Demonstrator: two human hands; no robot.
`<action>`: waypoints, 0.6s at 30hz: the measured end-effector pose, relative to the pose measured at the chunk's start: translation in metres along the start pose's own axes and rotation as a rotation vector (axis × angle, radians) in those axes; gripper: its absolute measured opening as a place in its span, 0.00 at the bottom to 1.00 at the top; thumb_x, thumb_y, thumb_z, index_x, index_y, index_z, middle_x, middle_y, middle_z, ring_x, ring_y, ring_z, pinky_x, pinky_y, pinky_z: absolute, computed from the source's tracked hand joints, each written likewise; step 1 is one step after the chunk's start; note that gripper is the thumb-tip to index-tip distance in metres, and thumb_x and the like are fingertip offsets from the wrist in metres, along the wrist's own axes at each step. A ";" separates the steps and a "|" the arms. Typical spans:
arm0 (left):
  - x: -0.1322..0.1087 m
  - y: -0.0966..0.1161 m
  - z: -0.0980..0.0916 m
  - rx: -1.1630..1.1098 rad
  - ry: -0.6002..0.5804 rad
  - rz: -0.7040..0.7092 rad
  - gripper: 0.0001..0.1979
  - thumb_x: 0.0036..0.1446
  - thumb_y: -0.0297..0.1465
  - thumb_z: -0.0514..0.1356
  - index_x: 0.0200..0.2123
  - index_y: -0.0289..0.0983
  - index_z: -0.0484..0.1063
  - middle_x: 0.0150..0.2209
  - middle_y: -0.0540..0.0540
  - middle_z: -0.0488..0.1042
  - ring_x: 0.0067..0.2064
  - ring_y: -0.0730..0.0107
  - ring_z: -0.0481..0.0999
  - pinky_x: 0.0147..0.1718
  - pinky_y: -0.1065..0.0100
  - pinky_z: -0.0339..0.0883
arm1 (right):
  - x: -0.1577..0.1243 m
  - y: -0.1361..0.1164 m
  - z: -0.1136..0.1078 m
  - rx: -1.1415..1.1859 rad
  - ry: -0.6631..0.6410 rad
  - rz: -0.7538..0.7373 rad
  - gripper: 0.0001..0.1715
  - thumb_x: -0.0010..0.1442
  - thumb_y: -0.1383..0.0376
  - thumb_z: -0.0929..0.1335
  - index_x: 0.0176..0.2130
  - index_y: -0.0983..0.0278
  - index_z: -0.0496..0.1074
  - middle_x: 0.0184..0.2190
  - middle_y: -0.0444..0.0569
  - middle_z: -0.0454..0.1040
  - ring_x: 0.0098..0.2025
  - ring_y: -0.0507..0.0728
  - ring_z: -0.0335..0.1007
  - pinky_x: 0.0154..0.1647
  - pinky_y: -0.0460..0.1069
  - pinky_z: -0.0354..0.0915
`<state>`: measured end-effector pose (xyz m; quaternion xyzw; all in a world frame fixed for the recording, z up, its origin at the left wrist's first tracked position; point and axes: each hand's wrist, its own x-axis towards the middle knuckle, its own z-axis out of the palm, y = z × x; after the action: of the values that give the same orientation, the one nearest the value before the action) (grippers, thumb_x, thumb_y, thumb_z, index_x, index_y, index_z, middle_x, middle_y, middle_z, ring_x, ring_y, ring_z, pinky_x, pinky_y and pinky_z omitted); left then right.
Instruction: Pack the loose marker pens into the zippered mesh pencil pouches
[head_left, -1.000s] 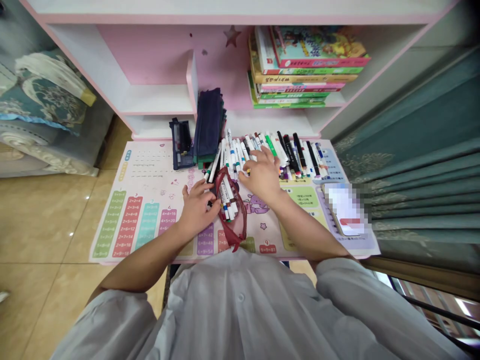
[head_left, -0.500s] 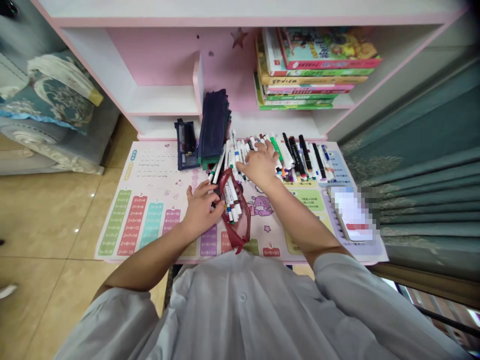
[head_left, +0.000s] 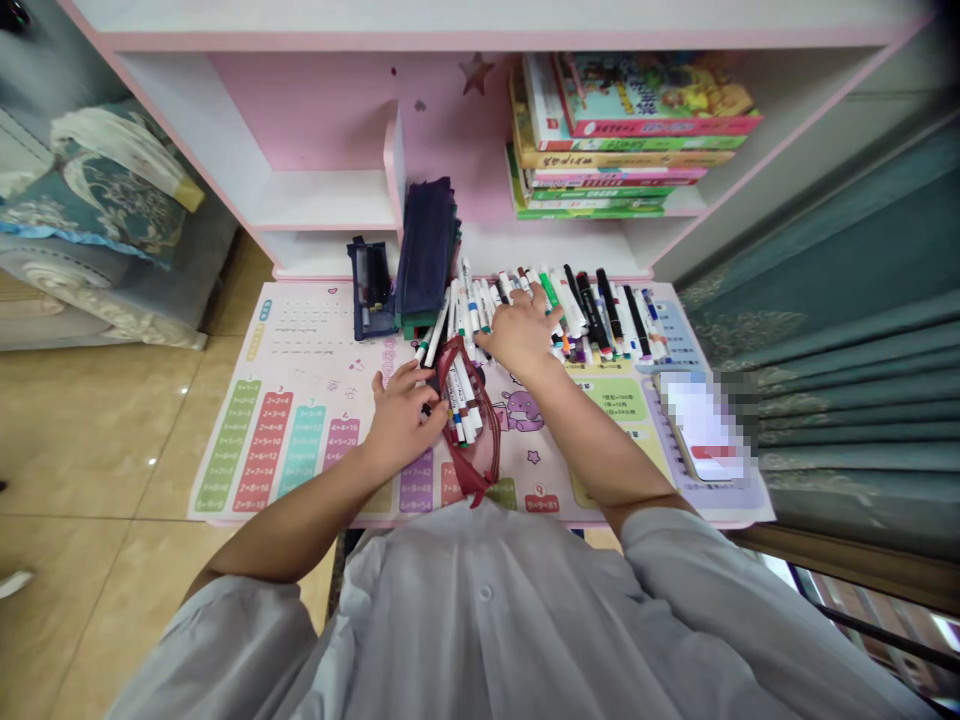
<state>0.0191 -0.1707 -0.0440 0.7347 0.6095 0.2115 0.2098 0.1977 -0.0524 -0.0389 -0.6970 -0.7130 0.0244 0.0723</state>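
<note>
A red pencil case [head_left: 474,462] lies open on the pink desk mat [head_left: 300,400], with several markers stuck in its mouth. My left hand [head_left: 401,412] grips the case's left edge, fingers curled. My right hand [head_left: 519,330] rests on a long row of loose markers [head_left: 600,315] along the back of the desk, its fingers bent down over some of them. Whether it has hold of any is hidden under the hand.
A stack of dark blue pouches [head_left: 426,255] and a small open blue case [head_left: 369,285] stand at the back left. Books [head_left: 615,135] lie piled on the shelf above. A phone [head_left: 701,425] sits at the right. Green curtain [head_left: 847,330] hangs right; tiled floor left.
My right hand has reached a little farther back into the marker row and its fingers have curled down. My left hand stays on the case.
</note>
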 end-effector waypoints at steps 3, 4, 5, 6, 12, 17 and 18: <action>0.000 0.000 0.000 0.004 0.001 0.002 0.10 0.58 0.35 0.56 0.26 0.39 0.71 0.54 0.42 0.74 0.64 0.48 0.63 0.62 0.35 0.45 | -0.001 -0.002 0.004 -0.009 0.047 -0.002 0.22 0.53 0.58 0.70 0.44 0.69 0.78 0.60 0.65 0.67 0.68 0.76 0.46 0.60 0.76 0.47; 0.000 0.001 0.000 0.007 0.001 -0.001 0.10 0.58 0.35 0.56 0.26 0.40 0.71 0.54 0.42 0.74 0.64 0.49 0.63 0.62 0.35 0.46 | -0.001 -0.002 0.005 -0.010 0.053 -0.002 0.21 0.53 0.58 0.70 0.43 0.69 0.78 0.59 0.65 0.67 0.67 0.76 0.46 0.60 0.76 0.47; 0.000 0.001 -0.001 0.011 -0.001 -0.004 0.10 0.58 0.35 0.57 0.26 0.40 0.71 0.54 0.42 0.74 0.64 0.49 0.63 0.62 0.35 0.46 | 0.000 -0.002 0.005 -0.010 0.055 0.001 0.21 0.53 0.59 0.70 0.43 0.69 0.78 0.59 0.65 0.67 0.67 0.76 0.46 0.60 0.76 0.46; 0.000 0.001 -0.001 0.014 -0.002 -0.006 0.10 0.58 0.34 0.57 0.26 0.40 0.71 0.54 0.42 0.74 0.64 0.49 0.63 0.62 0.35 0.46 | 0.001 -0.002 0.006 -0.009 0.053 0.004 0.21 0.52 0.59 0.69 0.43 0.69 0.78 0.59 0.65 0.67 0.67 0.75 0.47 0.61 0.76 0.46; 0.000 0.001 0.000 0.021 -0.001 -0.003 0.10 0.58 0.35 0.57 0.26 0.40 0.72 0.54 0.43 0.74 0.64 0.48 0.63 0.62 0.36 0.46 | 0.002 0.003 0.001 0.023 0.052 0.009 0.19 0.51 0.61 0.69 0.41 0.70 0.79 0.57 0.63 0.70 0.65 0.75 0.51 0.60 0.75 0.49; -0.001 -0.001 0.001 0.016 0.002 0.004 0.10 0.58 0.35 0.57 0.27 0.39 0.72 0.54 0.43 0.74 0.64 0.49 0.63 0.62 0.35 0.44 | -0.007 0.007 -0.018 0.110 0.095 0.013 0.14 0.50 0.63 0.68 0.35 0.67 0.79 0.58 0.59 0.70 0.66 0.74 0.50 0.60 0.75 0.49; -0.001 -0.001 0.000 0.016 0.003 0.006 0.10 0.58 0.34 0.57 0.27 0.40 0.72 0.54 0.43 0.74 0.65 0.50 0.63 0.62 0.35 0.44 | -0.010 0.009 -0.022 0.139 0.099 0.007 0.12 0.50 0.63 0.68 0.32 0.66 0.79 0.59 0.58 0.70 0.66 0.74 0.51 0.59 0.75 0.50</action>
<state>0.0183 -0.1716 -0.0449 0.7379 0.6093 0.2083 0.2024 0.2095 -0.0640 -0.0188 -0.6932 -0.7025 0.0397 0.1558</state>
